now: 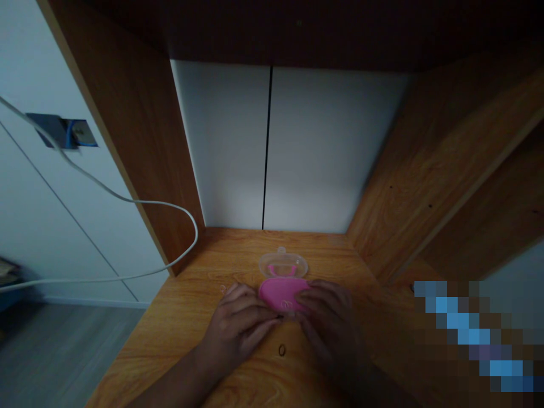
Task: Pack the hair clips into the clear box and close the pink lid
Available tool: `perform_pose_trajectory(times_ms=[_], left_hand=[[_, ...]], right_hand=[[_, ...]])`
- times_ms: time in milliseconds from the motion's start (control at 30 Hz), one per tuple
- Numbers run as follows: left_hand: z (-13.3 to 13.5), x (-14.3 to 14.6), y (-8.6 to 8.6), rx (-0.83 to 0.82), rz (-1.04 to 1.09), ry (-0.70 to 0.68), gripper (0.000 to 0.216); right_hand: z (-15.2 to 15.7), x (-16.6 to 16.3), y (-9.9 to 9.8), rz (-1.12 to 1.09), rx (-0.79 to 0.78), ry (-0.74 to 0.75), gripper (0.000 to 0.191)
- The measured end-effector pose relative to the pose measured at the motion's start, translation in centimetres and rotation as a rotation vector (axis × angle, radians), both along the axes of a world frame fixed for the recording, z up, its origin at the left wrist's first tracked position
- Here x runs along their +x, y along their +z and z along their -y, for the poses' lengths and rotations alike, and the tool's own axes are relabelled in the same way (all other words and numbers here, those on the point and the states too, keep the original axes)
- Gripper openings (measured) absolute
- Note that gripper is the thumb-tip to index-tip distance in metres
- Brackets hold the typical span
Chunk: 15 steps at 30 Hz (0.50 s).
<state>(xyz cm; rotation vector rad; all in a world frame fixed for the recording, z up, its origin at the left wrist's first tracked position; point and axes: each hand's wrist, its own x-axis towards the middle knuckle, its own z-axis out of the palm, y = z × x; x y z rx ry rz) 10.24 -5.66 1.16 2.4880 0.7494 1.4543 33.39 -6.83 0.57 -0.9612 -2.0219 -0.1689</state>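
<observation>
On the wooden surface in front of me sits a small pink case (274,289), with a clear oval lid (267,265) tipped back behind it and a pink handle. Pale loops, like small elastic bands (287,304), show against the pink. My left hand (238,323) is closed at the case's near left edge; a tiny dark bit shows at its fingertips, too small to name. My right hand (329,314) grips the right side, its fingers over the pink part and thumb at the near edge. A dark ring-shaped band (282,350) lies between my wrists.
Another pale loop (223,289) lies left of the case. Wooden panels (140,141) rise at left and right, with a white back panel (314,153) behind. A white cable (187,212) loops in from the left, near an open wall socket box (80,133).
</observation>
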Motion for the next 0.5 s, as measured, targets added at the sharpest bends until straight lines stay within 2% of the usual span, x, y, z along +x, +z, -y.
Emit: perform_pose_trajectory(times_ms=[100,200,400,500], left_hand=[[-0.4,0.0,-0.3,-0.107,0.046,0.125,0.006],[-0.9,0.1,-0.7,-0.255,0.048,0.229,0.009],[-1.1,0.4,-1.0,-0.397,0.038,0.368,0.012],[-1.3,0.3,-1.0,-0.426,0.047,0.393,0.013]], right_hand=[[-0.7,0.4,-0.4,-0.116,-0.155,-0.107,0.03],[-1.2,0.5,-0.8,-0.183,-0.279,-0.096,0.029],[-1.0,-0.2,-1.4,-0.206,-0.369,-0.019,0.035],[-0.7,-0.2,-1.3,-0.172,-0.344,-0.012,0.04]])
